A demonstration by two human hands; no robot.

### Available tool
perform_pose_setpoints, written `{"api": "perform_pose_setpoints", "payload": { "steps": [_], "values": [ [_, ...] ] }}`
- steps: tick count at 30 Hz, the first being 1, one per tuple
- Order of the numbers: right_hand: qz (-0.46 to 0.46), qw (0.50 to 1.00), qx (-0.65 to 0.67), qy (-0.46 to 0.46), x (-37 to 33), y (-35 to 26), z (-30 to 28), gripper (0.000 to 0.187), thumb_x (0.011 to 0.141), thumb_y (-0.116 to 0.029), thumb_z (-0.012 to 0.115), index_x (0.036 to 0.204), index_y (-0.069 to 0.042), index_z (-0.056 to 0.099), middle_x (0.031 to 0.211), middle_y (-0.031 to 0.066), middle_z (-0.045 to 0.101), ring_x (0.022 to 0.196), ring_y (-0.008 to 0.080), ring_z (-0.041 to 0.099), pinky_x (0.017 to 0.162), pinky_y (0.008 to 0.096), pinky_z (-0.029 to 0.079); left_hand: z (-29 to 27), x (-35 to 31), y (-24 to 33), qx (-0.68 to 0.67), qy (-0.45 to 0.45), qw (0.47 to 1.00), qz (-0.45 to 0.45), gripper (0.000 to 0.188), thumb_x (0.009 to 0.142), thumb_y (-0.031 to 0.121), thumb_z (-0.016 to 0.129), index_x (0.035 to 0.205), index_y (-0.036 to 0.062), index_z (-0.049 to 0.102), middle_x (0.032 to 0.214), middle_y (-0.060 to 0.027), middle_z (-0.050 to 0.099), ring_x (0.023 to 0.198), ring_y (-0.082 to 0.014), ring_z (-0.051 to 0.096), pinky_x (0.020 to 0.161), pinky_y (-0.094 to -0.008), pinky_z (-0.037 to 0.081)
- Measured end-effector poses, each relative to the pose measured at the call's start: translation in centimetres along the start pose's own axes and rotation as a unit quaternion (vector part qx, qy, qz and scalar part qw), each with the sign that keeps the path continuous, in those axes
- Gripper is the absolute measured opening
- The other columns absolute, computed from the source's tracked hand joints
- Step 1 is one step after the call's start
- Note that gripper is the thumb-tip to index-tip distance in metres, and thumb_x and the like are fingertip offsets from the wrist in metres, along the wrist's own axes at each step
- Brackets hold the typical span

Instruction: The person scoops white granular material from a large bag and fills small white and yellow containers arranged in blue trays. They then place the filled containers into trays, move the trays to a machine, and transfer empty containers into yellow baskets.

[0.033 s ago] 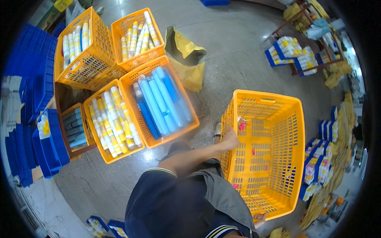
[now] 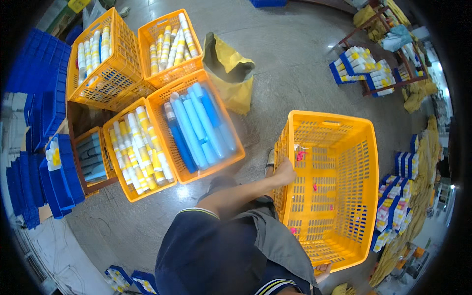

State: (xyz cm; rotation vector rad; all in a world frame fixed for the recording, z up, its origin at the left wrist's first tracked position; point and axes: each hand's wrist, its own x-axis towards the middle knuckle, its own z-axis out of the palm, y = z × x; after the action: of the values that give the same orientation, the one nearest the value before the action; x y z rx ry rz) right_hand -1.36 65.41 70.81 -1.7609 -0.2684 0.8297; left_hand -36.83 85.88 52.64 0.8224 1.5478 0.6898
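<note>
A large orange plastic crate (image 2: pixel 335 147) with slotted walls stands in front of me, at right of centre. Only a few small pink scraps (image 2: pixel 301 155) show on its bottom. My left hand (image 2: pixel 284 173) is closed around the crate's left rim, with the thumb side up. Down at the near end, the fingers of my right hand (image 2: pixel 323 269) curl over the rim, while the rest of that hand is hidden below the crate's edge and my clothing.
Left stand orange crates of yellow-and-white rolls (image 2: pixel 142 147) and one of blue rolls (image 2: pixel 196 125). Beyond them an open yellow sack (image 2: pixel 231 81) sits on the grey floor (image 2: pixel 290 64). Blue bins (image 2: pixel 61 182) line the far left; filled blue trays (image 2: pixel 393 201) stand at right.
</note>
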Motion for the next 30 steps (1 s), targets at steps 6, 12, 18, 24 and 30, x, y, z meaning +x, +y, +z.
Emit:
{"api": "perform_pose_setpoints", "payload": {
  "steps": [6,12,18,24,30],
  "values": [
    [-0.015,0.995,0.019,-0.097,17.3,-8.0,9.7,0.033,0.100,-0.027,0.053,0.072,-0.016,0.040,0.056,-0.0059,0.027,0.046,0.0070,0.025,0.043,0.0248,0.024,3.0,11.2,7.6,-0.114,0.068,0.991,0.010,0.062,0.084,0.012,0.062,0.133,-0.0140,0.033,0.114,-0.0314,0.060,0.111,-0.0420,0.059,0.093,-0.0453,0.049],
    [-0.028,0.969,-0.030,-0.244,31.7,-15.1,23.8,0.026,0.099,-0.025,0.055,0.078,-0.013,0.047,0.057,-0.0054,0.030,0.047,0.0076,0.029,0.043,0.0246,0.028,0.7,20.4,13.6,-0.136,0.170,0.975,-0.044,0.056,0.083,0.011,0.063,0.131,-0.0084,0.040,0.116,-0.0281,0.060,0.111,-0.0409,0.060,0.093,-0.0441,0.049],
    [-0.028,0.961,-0.069,-0.266,39.1,-19.3,44.3,0.017,0.098,-0.021,0.057,0.088,-0.007,0.055,0.056,-0.0045,0.035,0.043,0.0076,0.033,0.038,0.0239,0.032,-7.6,26.8,19.6,-0.138,0.281,0.948,-0.053,0.056,0.082,0.010,0.066,0.130,-0.0069,0.043,0.117,-0.0247,0.061,0.109,-0.0377,0.062,0.091,-0.0433,0.050],
    [-0.103,0.921,-0.105,-0.362,38.2,-23.8,69.5,0.016,0.098,-0.019,0.057,0.088,-0.007,0.055,0.057,-0.0042,0.039,0.044,0.0068,0.036,0.040,0.0226,0.034,-21.2,40.1,26.2,-0.253,0.307,0.917,0.015,0.049,0.082,0.006,0.065,0.126,-0.0067,0.048,0.115,-0.0220,0.063,0.106,-0.0336,0.063,0.089,-0.0425,0.051],
    [-0.102,0.900,-0.079,-0.416,33.6,-28.2,91.7,0.011,0.099,-0.018,0.056,0.093,-0.009,0.054,0.058,-0.0052,0.040,0.045,0.0038,0.037,0.041,0.0201,0.037,-35.8,48.2,33.1,-0.368,0.337,0.862,0.085,0.042,0.083,0.002,0.063,0.123,-0.0065,0.053,0.113,-0.0193,0.066,0.104,-0.0296,0.065,0.087,-0.0417,0.052]
  ]
}}
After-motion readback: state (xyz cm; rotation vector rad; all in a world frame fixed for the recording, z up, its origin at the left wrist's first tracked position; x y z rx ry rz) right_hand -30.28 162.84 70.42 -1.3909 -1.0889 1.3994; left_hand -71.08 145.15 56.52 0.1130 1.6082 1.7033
